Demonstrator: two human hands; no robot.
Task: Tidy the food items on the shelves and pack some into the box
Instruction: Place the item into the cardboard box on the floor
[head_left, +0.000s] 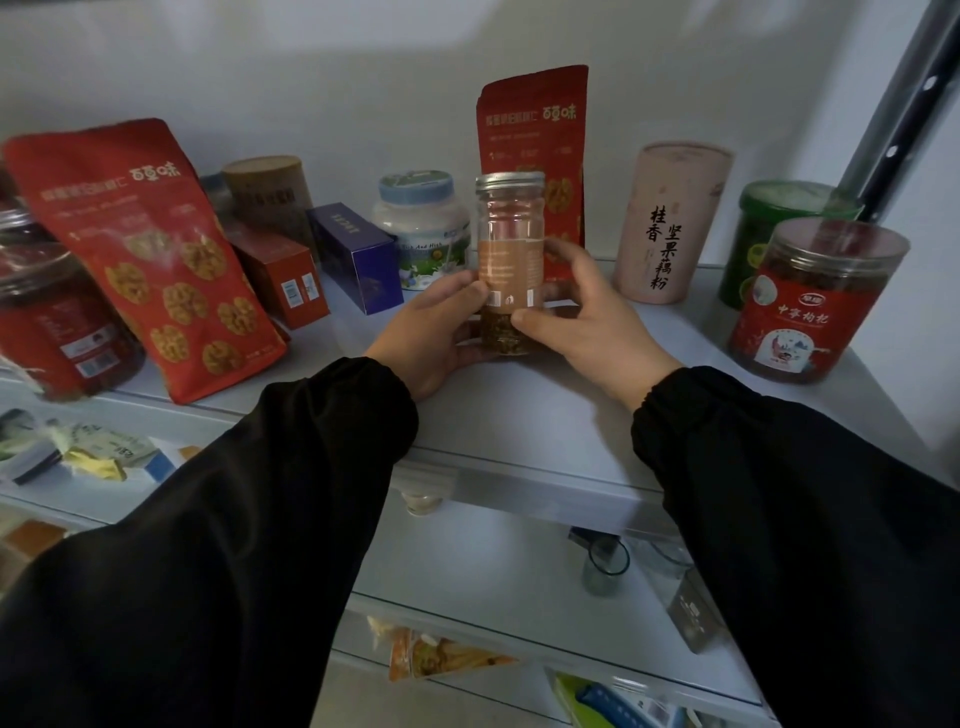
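As left hand (431, 335) and right hand (589, 322) grip a jar (511, 234), white wall (311, 78) backs shelf (519, 410).

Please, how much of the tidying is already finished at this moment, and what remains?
Done, apparently: the pink tube and red tub stand upright on the top shelf. In hand: the left hand and right hand hold a jar upright. Left: the red pouch leans on its neighbours, packets lie loose below, and no box is in view, so packing cannot be judged.
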